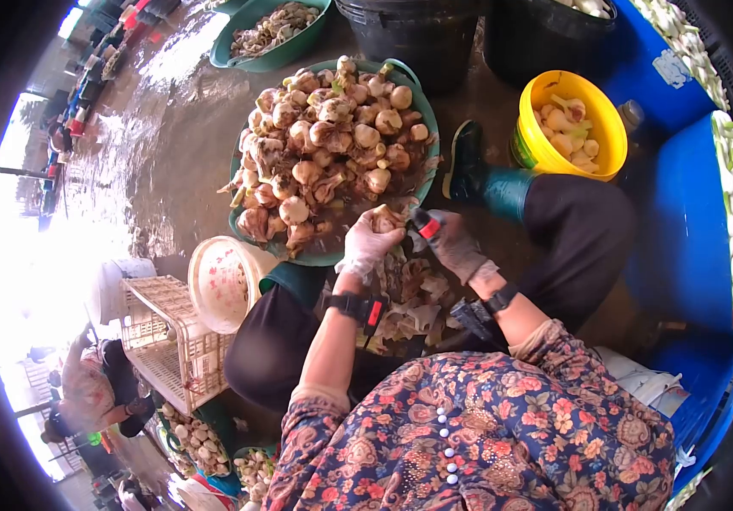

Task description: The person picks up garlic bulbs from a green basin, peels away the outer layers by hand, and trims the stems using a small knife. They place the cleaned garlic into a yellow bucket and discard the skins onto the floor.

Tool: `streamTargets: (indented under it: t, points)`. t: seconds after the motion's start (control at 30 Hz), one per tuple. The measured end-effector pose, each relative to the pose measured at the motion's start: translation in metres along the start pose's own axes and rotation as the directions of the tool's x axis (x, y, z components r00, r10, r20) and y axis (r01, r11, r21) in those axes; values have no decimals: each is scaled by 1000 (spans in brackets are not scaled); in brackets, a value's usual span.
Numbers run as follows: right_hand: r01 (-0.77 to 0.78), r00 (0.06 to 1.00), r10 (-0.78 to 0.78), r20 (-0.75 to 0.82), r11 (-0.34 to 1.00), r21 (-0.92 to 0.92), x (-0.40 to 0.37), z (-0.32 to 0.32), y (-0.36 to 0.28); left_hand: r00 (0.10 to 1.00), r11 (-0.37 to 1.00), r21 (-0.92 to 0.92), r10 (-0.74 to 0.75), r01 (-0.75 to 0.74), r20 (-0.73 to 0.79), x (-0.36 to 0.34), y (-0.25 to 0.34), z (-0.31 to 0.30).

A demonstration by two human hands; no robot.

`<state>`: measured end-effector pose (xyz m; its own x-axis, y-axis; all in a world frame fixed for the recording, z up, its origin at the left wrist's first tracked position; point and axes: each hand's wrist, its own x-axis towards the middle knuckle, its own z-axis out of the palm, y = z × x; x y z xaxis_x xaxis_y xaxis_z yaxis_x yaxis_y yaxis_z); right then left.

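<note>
My left hand [367,247], in a pale glove, grips one brownish bulb [385,220] just above my lap. My right hand [453,245], in a darker glove, holds a small red-handled knife [428,226] against that bulb. Right beyond both hands sits a green basin [422,94] heaped with unpeeled bulbs [325,149]. Peelings [413,294] lie piled between my knees. A yellow bucket [603,106] to the right holds several peeled white bulbs [566,128].
Blue crates [681,247] edged with white bulbs stand at the right. Black tubs [422,34] and a second green basin [273,30] sit at the back. A white bucket [221,285] and plastic crate [166,341] lie left; another person [89,392] crouches lower left. The floor is wet.
</note>
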<state>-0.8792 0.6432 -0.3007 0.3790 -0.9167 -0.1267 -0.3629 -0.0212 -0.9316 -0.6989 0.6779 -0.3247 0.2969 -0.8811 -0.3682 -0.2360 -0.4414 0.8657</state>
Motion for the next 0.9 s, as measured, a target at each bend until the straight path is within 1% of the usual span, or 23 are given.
streamTargets:
  t: [0.03, 0.07, 0.1, 0.13, 0.17, 0.2, 0.3, 0.37, 0.4, 0.47, 0.5, 0.53, 0.6, 0.7, 0.8, 0.9]
  points:
    - [117, 991, -124, -49, 984, -134, 0, 9, 6, 999, 999, -42, 22, -20, 43, -20, 18, -4]
    - [223, 964, -253, -80, 936, -271, -1, 16, 8, 994, 990, 92, 99, -102, 35, -35, 29, -7]
    - [205, 971, -230, -60, 936, -287, -6, 15, -4, 983, 958, 224, 177, -181, 37, -49, 36, -9]
    - [210, 973, -226, -33, 941, -264, -9, 13, -9, 966, 901, 351, 255, -255, 49, -61, 45, -12]
    - [216, 975, -224, -7, 946, -241, -12, 12, -13, 971, 895, 380, 234, -234, 47, -70, 57, -13]
    - [222, 974, -224, 20, 950, -218, -15, 11, -17, 965, 891, 374, 255, -257, 56, -73, 56, -15]
    - [298, 954, -294, 49, 948, -112, -20, 7, -24, 946, 885, 333, 311, -324, 92, -79, 50, -26]
    - [162, 980, -168, 112, 985, 61, -20, 7, -18, 932, 891, 275, 341, -362, 123, -80, 46, -32]
    - [87, 983, -109, 151, 986, 144, -19, 8, -17, 940, 900, 275, 312, -339, 139, -81, 47, -34]
    - [61, 977, -99, 188, 978, 197, -21, 11, -13, 953, 916, 278, 249, -290, 173, -84, 49, -37]
    - [43, 974, -91, 209, 974, 223, -23, 11, -13, 944, 897, 302, 279, -321, 175, -87, 53, -37]
    - [111, 961, -139, 240, 986, 125, -22, 9, -13, 937, 887, 314, 287, -338, 199, -88, 56, -37]
    - [251, 923, -219, 317, 966, -64, -22, 4, -19, 922, 866, 335, 298, -370, 247, -91, 58, -38]
    - [209, 899, -192, 394, 978, -1, -25, -7, -34, 905, 908, 171, 329, -382, 270, -92, 52, -41]
    - [114, 898, -174, 404, 979, 169, -27, -7, -28, 929, 907, 218, 332, -362, 162, -93, 43, -40]
    - [64, 954, -167, 250, 924, 376, -33, 2, -11, 972, 972, -42, 230, -231, -41, -84, 22, -19]
